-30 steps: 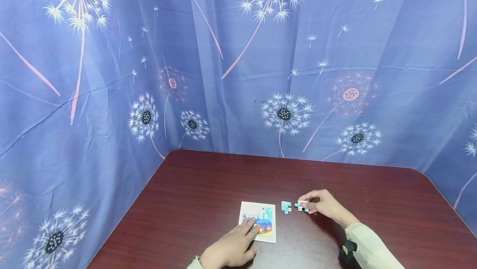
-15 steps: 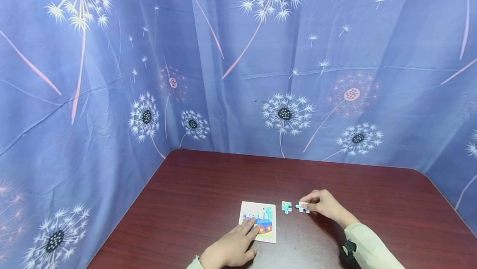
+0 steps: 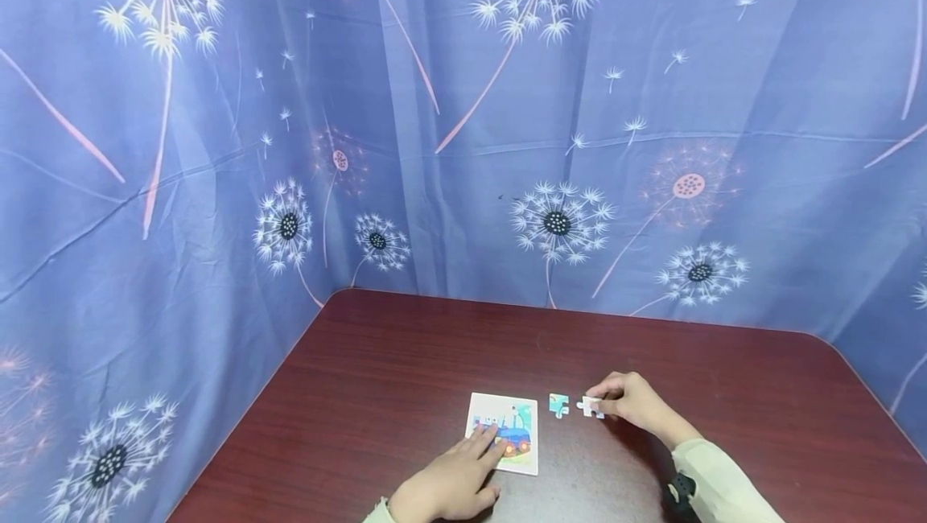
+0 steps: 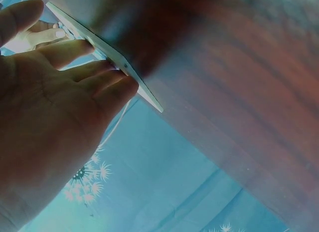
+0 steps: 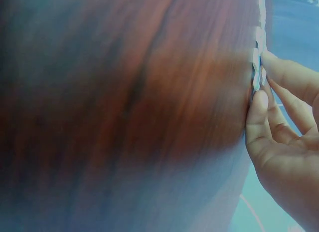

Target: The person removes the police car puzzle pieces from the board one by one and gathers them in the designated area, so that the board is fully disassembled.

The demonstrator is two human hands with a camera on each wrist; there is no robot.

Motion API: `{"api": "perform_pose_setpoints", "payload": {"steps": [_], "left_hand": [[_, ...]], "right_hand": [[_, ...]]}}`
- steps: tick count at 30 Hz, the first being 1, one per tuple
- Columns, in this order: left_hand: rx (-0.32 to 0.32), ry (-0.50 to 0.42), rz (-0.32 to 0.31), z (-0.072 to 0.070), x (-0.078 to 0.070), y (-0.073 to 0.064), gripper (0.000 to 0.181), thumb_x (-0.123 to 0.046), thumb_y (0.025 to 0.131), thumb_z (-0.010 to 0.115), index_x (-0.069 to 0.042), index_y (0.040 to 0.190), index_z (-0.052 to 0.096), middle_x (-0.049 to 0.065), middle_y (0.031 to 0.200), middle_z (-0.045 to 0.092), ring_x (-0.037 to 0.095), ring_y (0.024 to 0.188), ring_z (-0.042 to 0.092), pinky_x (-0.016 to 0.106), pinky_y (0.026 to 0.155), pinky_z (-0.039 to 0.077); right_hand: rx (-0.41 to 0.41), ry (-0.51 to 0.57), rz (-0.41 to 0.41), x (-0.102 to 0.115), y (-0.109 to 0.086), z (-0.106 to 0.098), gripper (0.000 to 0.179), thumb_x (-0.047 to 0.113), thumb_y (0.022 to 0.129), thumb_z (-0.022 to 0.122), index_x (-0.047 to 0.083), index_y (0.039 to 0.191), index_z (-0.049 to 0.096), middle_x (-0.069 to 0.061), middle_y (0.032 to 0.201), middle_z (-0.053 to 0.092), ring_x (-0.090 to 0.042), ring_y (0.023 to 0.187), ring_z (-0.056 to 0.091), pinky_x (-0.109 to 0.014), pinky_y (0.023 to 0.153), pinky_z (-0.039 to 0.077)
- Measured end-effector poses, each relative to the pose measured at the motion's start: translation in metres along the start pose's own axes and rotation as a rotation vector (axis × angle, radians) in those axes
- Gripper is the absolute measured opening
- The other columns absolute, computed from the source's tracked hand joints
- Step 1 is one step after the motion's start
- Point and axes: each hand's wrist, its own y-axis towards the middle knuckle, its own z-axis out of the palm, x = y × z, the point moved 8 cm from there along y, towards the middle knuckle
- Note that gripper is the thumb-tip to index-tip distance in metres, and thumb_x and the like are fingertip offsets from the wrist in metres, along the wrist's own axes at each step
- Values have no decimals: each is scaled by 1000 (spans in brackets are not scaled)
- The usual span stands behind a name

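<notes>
My left hand [image 3: 452, 479] lies over the lower left of a square jigsaw board [image 3: 503, 400] with a white border and a blue tractor picture. Its fingers are extended, with the tips on the picture; in the left wrist view they lie along the board's edge [image 4: 148, 95]. To the right of the board, my right hand [image 3: 639, 408] pinches a small jigsaw piece [image 3: 593, 408] between thumb and fingers, close over the table. Part of that piece is hidden by the fingers. A second, light-blue jigsaw piece [image 3: 556, 403] lies between the board and the held piece.
All of this is on a dark red-brown wooden table [image 3: 405, 346]. Blue cloth [image 3: 463, 209] printed with dandelions hangs along its back and left side. A black wrist device [image 3: 681, 488] sits at the right sleeve [image 3: 724, 479].
The piece in my right hand has turned a little, its visible face now whiter with less yellow showing. My left hand stays on the board. The head view has shifted slightly.
</notes>
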Motion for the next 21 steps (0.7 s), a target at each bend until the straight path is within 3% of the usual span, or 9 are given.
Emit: {"api": "perform_pose_setpoints", "payload": {"steps": [13, 21], "left_hand": [[-3, 9, 20, 2, -2, 0, 61, -39, 95, 53, -12, 147, 40, 13, 155, 30, 28, 142, 28, 41, 111, 33], [-1, 17, 7, 0, -1, 1, 60, -39, 95, 53, -15, 148, 39, 11, 155, 30, 28, 142, 28, 42, 110, 34]], "right_hand": [[4, 11, -35, 2, -3, 0, 15, 8, 83, 73, -2, 94, 74, -3, 78, 57, -9, 52, 50, -24, 45, 41], [-24, 22, 2, 0, -1, -5, 21, 4, 82, 73, -4, 101, 72, -7, 83, 59, -11, 53, 53, -24, 47, 44]]}}
